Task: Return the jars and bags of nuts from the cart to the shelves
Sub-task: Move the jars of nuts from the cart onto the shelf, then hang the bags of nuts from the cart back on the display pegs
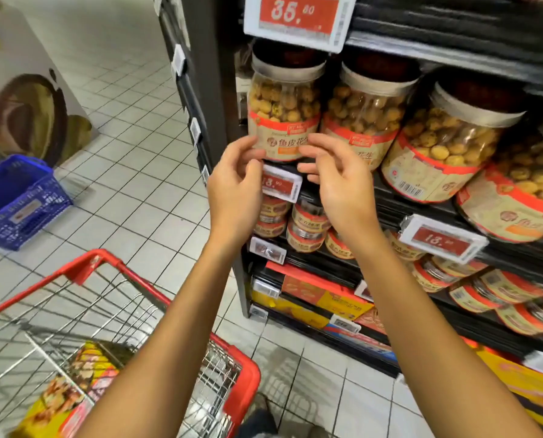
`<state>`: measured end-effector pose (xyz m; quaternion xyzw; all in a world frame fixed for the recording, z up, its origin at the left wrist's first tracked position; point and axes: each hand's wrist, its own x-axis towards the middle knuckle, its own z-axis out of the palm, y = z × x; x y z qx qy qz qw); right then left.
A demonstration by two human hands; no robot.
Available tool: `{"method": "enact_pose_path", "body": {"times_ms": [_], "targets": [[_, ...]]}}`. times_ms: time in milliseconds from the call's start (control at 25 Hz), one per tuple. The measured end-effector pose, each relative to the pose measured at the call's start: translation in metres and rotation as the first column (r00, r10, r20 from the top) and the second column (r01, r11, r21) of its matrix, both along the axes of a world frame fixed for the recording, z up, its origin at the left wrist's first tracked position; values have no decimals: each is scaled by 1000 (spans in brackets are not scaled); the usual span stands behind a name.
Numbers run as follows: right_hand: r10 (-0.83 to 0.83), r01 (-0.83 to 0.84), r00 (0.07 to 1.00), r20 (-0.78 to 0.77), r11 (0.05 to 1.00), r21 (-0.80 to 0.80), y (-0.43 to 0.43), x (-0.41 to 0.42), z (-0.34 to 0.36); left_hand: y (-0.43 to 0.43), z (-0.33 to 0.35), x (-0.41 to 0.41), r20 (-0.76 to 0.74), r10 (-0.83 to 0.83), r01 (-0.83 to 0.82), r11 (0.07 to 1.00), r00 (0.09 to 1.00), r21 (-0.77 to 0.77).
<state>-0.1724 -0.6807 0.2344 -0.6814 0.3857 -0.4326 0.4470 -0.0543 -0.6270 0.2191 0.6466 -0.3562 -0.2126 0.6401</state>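
Observation:
A clear jar of coated nuts (284, 105) with a dark red lid stands at the left end of a shelf (390, 200), beside several matching jars (365, 112). My left hand (235, 191) and my right hand (336, 181) are raised just in front of its lower label. Their fingers are loosely bent, with the tips at the label's bottom edge, and they grip nothing. Below me, the red wire cart (156, 311) holds yellow bags of nuts (71, 393) under my left forearm.
Small round tins (305, 229) and boxed goods fill the lower shelves. Price tags (440, 238) jut from the shelf edges. A blue basket (17, 200) sits on the tiled floor at left, near a printed display board (27, 105).

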Motion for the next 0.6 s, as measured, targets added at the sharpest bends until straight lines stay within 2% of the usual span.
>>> {"method": "enact_pose_path", "body": {"times_ms": [80,200,360,440,600], "targets": [[67,-59,995,-73,993,105,19,-11,-20,23,-4,-8,-89,-37,45,995,995,87],[236,-202,963,-133,952,229,59,-25,-58,84,-24,-32,-140,3,25,980,990,199],[541,-502,835,-97,823,265,146,-36,-87,202,-50,-76,-183,279,-234,943,942,236],[655,-607,749,-103,739,291,196,-43,-90,269,-60,-102,-223,443,-376,881,868,287],[797,-741,593,-116,596,308,292,-59,-83,395,-62,-144,-248,641,-576,764,726,290]]}}
